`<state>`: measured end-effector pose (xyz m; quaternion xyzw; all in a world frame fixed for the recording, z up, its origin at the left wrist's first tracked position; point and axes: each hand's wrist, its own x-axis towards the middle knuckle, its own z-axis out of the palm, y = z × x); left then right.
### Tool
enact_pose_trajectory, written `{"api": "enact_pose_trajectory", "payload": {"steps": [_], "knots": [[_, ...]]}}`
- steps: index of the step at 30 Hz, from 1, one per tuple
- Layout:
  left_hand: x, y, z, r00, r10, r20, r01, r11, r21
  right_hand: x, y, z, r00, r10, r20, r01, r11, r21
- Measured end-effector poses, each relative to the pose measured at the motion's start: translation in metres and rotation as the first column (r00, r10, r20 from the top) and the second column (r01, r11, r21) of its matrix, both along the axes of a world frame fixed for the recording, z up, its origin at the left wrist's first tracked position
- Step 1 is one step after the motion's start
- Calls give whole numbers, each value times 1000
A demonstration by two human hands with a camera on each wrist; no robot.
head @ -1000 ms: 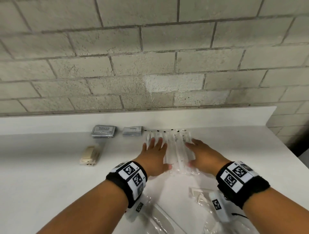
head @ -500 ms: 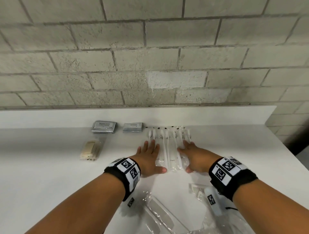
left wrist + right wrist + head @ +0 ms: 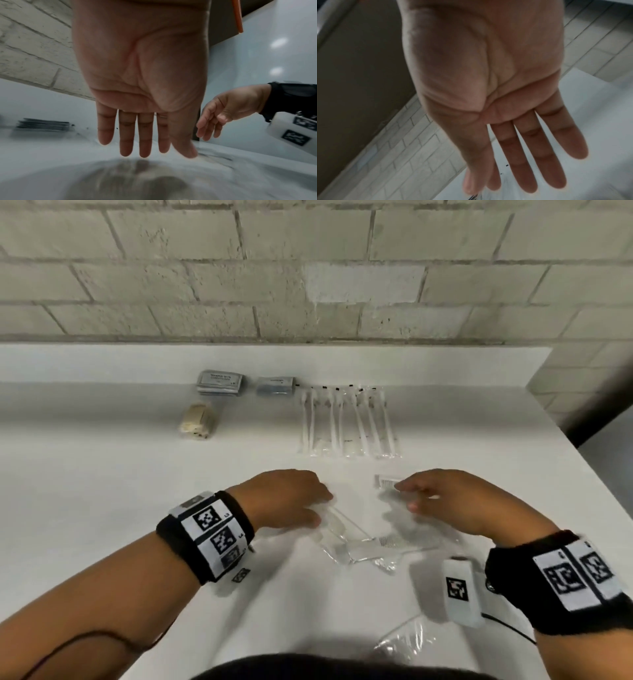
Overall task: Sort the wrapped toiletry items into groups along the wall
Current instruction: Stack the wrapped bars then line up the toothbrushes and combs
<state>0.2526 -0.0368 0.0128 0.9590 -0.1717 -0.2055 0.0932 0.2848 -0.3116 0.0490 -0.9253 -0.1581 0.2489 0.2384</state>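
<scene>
**Combs left to sort as toiletry groups lined the wall**

Low in the frame, a loose clear wrapper [image 3: 404, 642] lay unsorted. At centre, the left hand [image 3: 286, 499] and right hand [image 3: 445, 501] hovered with fingers extended, gripping nothing, over wrapped combs [image 3: 383, 544] awaiting placement. Beyond, upper centre, wrapped toothbrushes [image 3: 347, 422] sat in a row; upper left held grey sachets [image 3: 221, 382], a smaller sachet pile [image 3: 275, 385] and a beige packet [image 3: 197, 421].

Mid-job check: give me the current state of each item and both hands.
toothbrushes: wrapped, in a row at the wall.
grey sachet stack: stacked at the wall.
smaller sachet stack: beside it.
beige packet: lying alone, in front of the grey sachets.
wrapped combs: loose, unsorted.
left hand: open, over the combs.
right hand: open, empty.
</scene>
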Motion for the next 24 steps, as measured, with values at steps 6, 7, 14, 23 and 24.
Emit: {"api": "enact_pose_trajectory", "payload": {"steps": [6, 7, 14, 23, 24], "knots": [[-32, -16, -11, 994, 41, 100, -48, 997, 65, -56, 9, -29, 996, 38, 85, -33, 998, -57], [-37, -19, -12, 991, 59, 120, -69, 995, 74, -61, 12, -35, 991, 78, 112, -66, 992, -107], [-57, -27, -14, 986, 149, 70, -157, 978, 136, -62, 27, -47, 964, 186, 190, -115, 936, -332], [-67, -17, -6, 977, 210, -38, -210, 978, -4, -112, 1, -18, 974, 227, -13, -223, 943, -246], [-68, -17, -6, 977, 205, -55, -206, 979, -8, -124, -1, -22, 961, 270, -65, -278, 920, -276]]}}
